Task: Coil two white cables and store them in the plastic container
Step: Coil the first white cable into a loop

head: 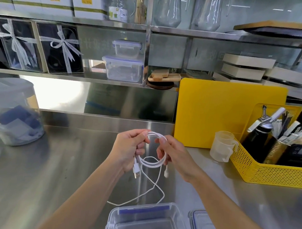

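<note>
Both my hands hold a white cable coil (152,163) in the air above the steel counter. My left hand (129,147) grips the coil's left side, and a USB plug hangs below that hand. My right hand (172,153) pinches the coil's upper right side. A thinner length of white cable (156,188) droops from the coil to the counter and trails left. I cannot tell whether it is a second cable. The clear plastic container (147,210) stands open and empty at the near edge, below my hands. Its lid (203,225) lies flat to its right.
A yellow perforated basket (267,171) with tools sits at the right, a translucent measuring cup (222,146) beside it. A yellow cutting board (227,112) leans against the back. A large clear jar (16,115) stands at the left. Shelves above hold boxes and lidded containers.
</note>
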`<state>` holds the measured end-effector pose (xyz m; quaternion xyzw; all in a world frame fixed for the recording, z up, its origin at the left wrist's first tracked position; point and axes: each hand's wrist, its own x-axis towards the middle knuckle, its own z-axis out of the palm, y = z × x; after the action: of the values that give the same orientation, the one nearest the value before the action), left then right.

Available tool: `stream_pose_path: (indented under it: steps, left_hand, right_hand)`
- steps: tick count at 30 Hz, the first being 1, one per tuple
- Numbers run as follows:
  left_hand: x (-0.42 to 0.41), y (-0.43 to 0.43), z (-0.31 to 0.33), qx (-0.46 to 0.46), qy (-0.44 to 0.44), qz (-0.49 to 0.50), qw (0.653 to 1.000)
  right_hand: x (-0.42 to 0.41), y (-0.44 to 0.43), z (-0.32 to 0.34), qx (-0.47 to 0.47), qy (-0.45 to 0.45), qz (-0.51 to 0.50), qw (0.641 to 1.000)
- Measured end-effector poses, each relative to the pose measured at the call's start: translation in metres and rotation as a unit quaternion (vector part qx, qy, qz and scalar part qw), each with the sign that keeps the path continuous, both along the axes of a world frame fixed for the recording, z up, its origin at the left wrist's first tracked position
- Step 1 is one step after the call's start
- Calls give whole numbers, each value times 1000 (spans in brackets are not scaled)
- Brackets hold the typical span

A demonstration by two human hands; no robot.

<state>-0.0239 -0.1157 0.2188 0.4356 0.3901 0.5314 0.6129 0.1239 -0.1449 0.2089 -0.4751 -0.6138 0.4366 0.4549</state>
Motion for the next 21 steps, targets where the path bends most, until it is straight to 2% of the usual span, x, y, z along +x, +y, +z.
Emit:
stream_pose_path:
  steps: [3, 5, 8, 11, 13, 15, 17, 21]
  left_hand:
    - [5, -6, 1, -17, -1, -7, 1000]
    - [4, -9, 4, -27, 33, -24, 999]
    - [-8, -7, 11, -56, 123, -99, 986]
    - [-24, -1, 20, -76, 228, -168, 956]
    - [-31, 2, 23, -69, 288, -177, 939]
    - [-37, 6, 23, -53, 329, -173, 927]
    - [-39, 8, 20, -36, 315, -181, 931]
    - [-37, 1, -2, -71, 141, -256, 954]
  right_hand:
    - [-8, 1, -4, 47, 5, -84, 995]
    - [-9, 2, -7, 55, 11, -97, 994]
    - [-1, 3, -4, 60, 12, -85, 994]
    - [8, 4, -2, 56, -3, -60, 997]
    - [11, 5, -4, 50, -46, -41, 997]
    - [13, 7, -8, 56, -145, -36, 987]
    - [14, 9, -13, 54, -208, -40, 976]
    - [14, 9, -18, 48, -193, -56, 978]
